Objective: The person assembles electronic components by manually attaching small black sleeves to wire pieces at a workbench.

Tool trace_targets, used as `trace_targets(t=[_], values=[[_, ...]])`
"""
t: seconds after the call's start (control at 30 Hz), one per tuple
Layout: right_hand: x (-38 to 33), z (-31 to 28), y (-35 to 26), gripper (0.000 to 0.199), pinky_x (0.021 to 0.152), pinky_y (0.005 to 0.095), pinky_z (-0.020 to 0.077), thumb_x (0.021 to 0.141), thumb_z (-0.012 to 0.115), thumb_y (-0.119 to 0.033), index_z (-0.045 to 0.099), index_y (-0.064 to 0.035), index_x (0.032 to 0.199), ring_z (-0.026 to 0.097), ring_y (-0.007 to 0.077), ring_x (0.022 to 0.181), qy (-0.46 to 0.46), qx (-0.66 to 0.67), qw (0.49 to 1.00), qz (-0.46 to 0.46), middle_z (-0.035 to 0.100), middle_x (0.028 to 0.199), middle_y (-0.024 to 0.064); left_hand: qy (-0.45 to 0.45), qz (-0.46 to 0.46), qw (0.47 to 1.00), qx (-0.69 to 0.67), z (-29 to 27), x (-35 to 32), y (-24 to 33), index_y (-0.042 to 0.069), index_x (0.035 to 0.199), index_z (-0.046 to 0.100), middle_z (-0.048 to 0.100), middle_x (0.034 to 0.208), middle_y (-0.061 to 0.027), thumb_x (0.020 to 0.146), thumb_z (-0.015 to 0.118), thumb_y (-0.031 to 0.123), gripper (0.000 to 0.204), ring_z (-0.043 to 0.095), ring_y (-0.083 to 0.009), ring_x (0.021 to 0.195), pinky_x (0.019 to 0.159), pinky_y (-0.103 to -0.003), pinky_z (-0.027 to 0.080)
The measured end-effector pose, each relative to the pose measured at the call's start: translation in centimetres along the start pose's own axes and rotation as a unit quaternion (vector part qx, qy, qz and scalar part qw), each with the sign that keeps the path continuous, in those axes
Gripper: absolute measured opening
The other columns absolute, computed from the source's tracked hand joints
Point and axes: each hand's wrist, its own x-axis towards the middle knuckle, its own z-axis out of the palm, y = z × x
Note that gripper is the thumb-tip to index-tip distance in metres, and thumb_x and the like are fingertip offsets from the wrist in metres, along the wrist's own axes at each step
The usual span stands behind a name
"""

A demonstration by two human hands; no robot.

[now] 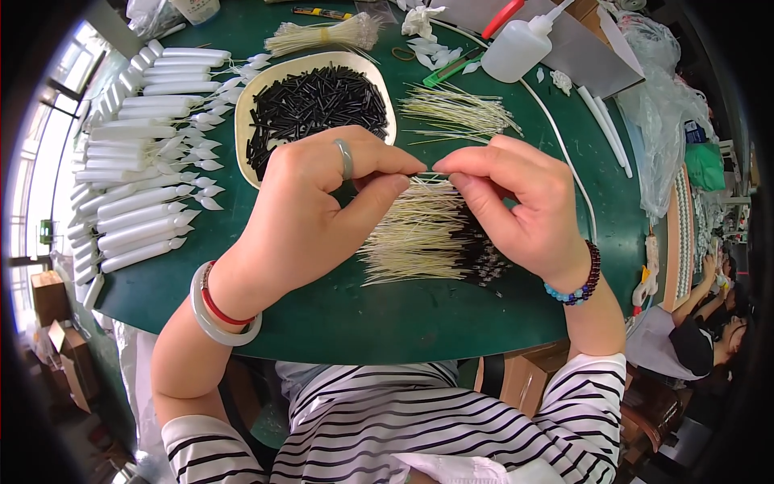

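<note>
Closest in, there's a black-and-white striped top (pixel 371 411) right up against the near edge of a green table (pixel 363 323). Person's got a pale bangle (pixel 203 319) and a red cord on the left wrist, and a beaded bracelet (pixel 582 282) on the right.

Both hands are up over the work, fingertips nearly meeting. The left hand (pixel 322 189) and right hand (pixel 520 194) are each in a narrow thumb-and-index pinch, with a thin dark sliver (pixel 430 173) between them. Can't tell if it's a tube or a wire end, fingers cover most of it. It sits just over the far end of a pile of pale thin wires (pixel 411 242), laid side by side, black at their right ends.

Past the left hand there's a cream tray (pixel 243 121) heaped with short black tubes (pixel 322 101). Right of the tray, a looser spread of wires (pixel 459 111). Over on the left, stacks of white candle-shaped sticks (pixel 149 210) with flame-shaped tips pointing mostly right.

Further back: a tied wire bundle (pixel 322 36), a green utility knife (pixel 451 69) and a white squeeze bottle (pixel 516 50) with a nozzle. Off to the far right, another person (pixel 693 347).
</note>
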Motion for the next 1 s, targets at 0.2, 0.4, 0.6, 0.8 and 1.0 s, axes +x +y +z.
trace_targets(t=[0.2, 0.4, 0.6, 0.8, 1.0], values=[[0.0, 0.0, 0.0, 0.01, 0.046, 0.0287, 0.0398, 0.081, 0.063, -0.003, 0.067, -0.0067, 0.09, 0.052, 0.0192, 0.052, -0.012, -0.001, 1.0, -0.001, 0.056, 0.066, 0.0057, 0.004, 0.024, 1.0, 0.001, 0.1, 0.0, -0.1, 0.001, 0.092, 0.069, 0.064, 0.081, -0.008, 0.076, 0.063, -0.009, 0.02, 0.061, -0.016, 0.073, 0.064, -0.025, 0.048], [0.0, -0.1, -0.1, 0.009, 0.046, 0.0295, 0.0398, 0.079, 0.064, -0.004, 0.067, -0.0065, 0.088, 0.052, 0.0202, 0.052, -0.012, -0.017, 1.0, -0.007, 0.054, 0.065, 0.0056, 0.014, 0.034, 0.999, 0.005, 0.2, 0.0, -0.1, 0.002, 0.09, 0.069, 0.064, 0.079, -0.008, 0.074, 0.064, -0.008, 0.02, 0.06, -0.0172, 0.071, 0.063, -0.026, 0.047], [0.0, 0.0, -0.1, 0.009, 0.046, 0.0296, 0.04, 0.079, 0.064, -0.003, 0.066, -0.006, 0.087, 0.052, 0.02, 0.052, -0.009, -0.019, 1.0, -0.015, 0.054, 0.065, 0.006, 0.014, 0.043, 0.999, 0.019, 0.2, 0.0, -0.1, 0.002, 0.089, 0.069, 0.063, 0.077, -0.0079, 0.073, 0.064, -0.008, 0.019, 0.06, -0.0181, 0.07, 0.063, -0.027, 0.047], [0.1, -0.1, -0.4, 0.007, 0.05, 0.0297, 0.0437, 0.081, 0.063, -0.003, 0.065, -0.004, 0.087, 0.055, 0.0219, 0.056, -0.022, 0.02, 1.0, 0.011, 0.057, 0.068, 0.0076, 0.017, 0.047, 0.998, 0.024, 0.2, 0.0, 0.0, 0.002, 0.088, 0.069, 0.063, 0.077, -0.0079, 0.072, 0.066, -0.008, 0.019, 0.06, -0.0181, 0.07, 0.062, -0.027, 0.047], [-0.2, 1.1, -0.3, 0.009, 0.055, 0.0321, 0.0472, 0.08, 0.068, -0.009, 0.063, -0.0022, 0.084, 0.06, 0.0247, 0.063, -0.041, 0.016, 0.999, 0.003, 0.061, 0.074, 0.0097, 0.035, 0.058, 0.997, 0.03, 0.9, -0.1, -0.4, 0.002, 0.088, 0.069, 0.065, 0.078, -0.0093, 0.073, 0.069, -0.001, 0.015, 0.063, -0.0205, 0.067, 0.059, -0.028, 0.05]])
